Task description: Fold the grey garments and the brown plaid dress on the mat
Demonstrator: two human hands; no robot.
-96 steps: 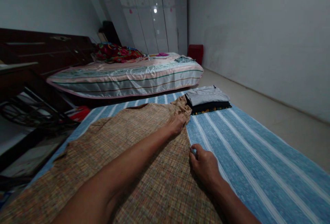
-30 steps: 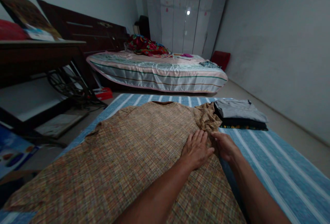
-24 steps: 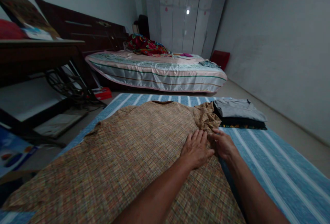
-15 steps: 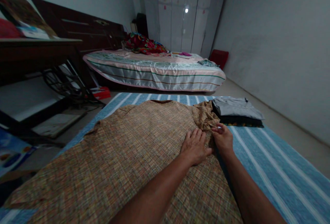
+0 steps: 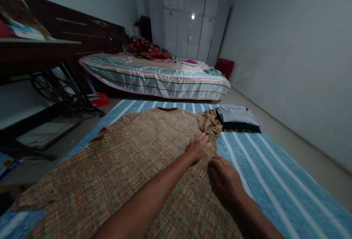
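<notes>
A brown checked shirt (image 5: 154, 140) lies spread out over blue striped bedding, its collar at the far side. The sleeve (image 5: 210, 121) on the right is bunched and creased. My left hand (image 5: 198, 146) rests on the cloth just below that sleeve, palm down with fingers stretched out. Nearer to me, my right hand (image 5: 227, 176) is at the shirt's right side edge. Its fingers are curled closed on the fabric there, with the fingertips partly hidden.
Folded clothes (image 5: 238, 116), grey on top of black, lie beyond the sleeve on the striped bedding (image 5: 264, 165). Past it stands a bed (image 5: 156, 81) with a red flowered blanket (image 5: 148, 48). A sewing-machine table (image 5: 38, 44) is at left, a wardrobe (image 5: 181, 26) at the back.
My right hand has moved from the bunched sleeve down toward me along the shirt's side edge. My left hand has shifted slightly up the cloth. The whole view has turned a little.
</notes>
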